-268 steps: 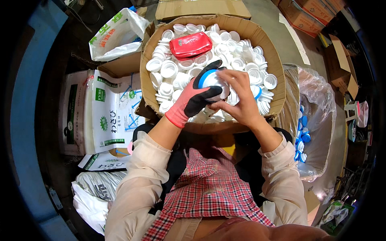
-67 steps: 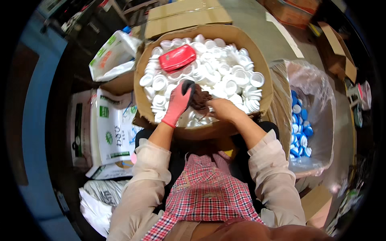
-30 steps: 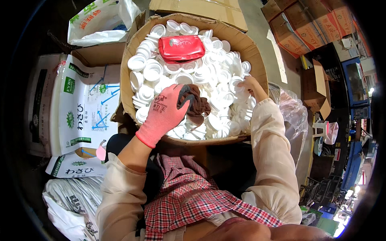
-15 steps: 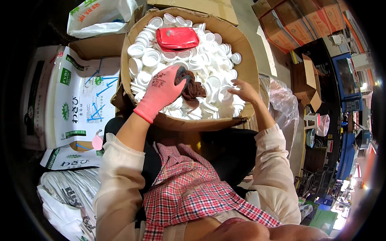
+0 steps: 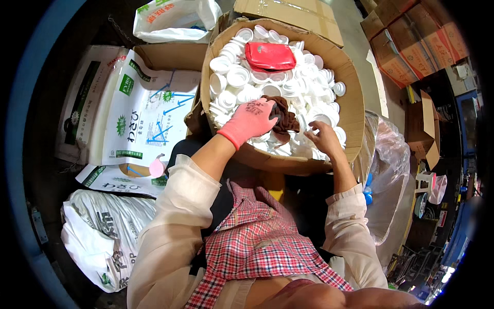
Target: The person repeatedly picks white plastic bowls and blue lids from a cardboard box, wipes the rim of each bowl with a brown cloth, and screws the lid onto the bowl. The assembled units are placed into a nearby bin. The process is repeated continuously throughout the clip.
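My left hand (image 5: pixel 250 121) wears a pink glove and is closed on a dark brown crumpled cloth (image 5: pixel 287 121). The cloth rests over white plastic lids (image 5: pixel 303 77) that fill a large cardboard box (image 5: pixel 350 87). My bare right hand (image 5: pixel 324 138) hovers at the near right part of the pile. Its fingers are bent and a little apart, with nothing visible between them. On the far side of the pile lies a red zip pouch (image 5: pixel 270 56).
To the left stands another box covered by a white printed sheet (image 5: pixel 149 108), with a white sack (image 5: pixel 103 232) nearer me. A white plastic bag (image 5: pixel 177 20) sits behind it. Clear plastic wrap (image 5: pixel 391 170) hangs right of the lid box; stacked cartons (image 5: pixel 417 41) stand far right.
The whole view has swung, so the scene sits further right in the picture. My left hand still grips the cloth in the same spot; my right hand stays over the near right lids.
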A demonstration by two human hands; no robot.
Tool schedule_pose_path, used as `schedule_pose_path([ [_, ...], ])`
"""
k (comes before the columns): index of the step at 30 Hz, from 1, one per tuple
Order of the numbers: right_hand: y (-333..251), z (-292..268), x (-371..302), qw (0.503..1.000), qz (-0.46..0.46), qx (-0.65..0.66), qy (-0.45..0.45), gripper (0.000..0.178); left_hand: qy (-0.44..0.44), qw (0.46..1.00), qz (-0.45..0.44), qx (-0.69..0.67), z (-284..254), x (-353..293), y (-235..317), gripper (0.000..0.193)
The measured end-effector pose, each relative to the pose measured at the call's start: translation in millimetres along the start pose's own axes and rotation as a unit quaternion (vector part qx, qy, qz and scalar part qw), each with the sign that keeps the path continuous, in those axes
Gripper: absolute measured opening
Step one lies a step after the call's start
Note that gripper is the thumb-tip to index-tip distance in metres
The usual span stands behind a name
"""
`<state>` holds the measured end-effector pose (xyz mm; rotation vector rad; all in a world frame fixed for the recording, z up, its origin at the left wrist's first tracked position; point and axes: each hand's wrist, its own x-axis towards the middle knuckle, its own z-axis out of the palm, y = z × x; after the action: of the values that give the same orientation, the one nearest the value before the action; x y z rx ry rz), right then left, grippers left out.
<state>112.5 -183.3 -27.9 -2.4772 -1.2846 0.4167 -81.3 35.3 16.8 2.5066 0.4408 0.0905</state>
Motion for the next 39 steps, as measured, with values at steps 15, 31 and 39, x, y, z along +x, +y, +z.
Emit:
schedule_pose_path([
  [15,146.6,24.7,163.7,0.986,-0.007,-0.158,-0.06,0.028,0.026,0.999,0.038,0.016,5.8,3.0,2.2,0.042],
  [31,259.7,14.5,162.7,0.937,0.085,-0.321,-0.104,0.03,-0.042,0.998,0.034,0.03,-5.8,7.0,13.2,0.044],
  [39,190.6,-47.0,166.3,0.893,0.31,-0.06,-0.32,0.027,-0.037,0.998,0.048,0.031,-2.7,7.4,15.5,0.043],
])
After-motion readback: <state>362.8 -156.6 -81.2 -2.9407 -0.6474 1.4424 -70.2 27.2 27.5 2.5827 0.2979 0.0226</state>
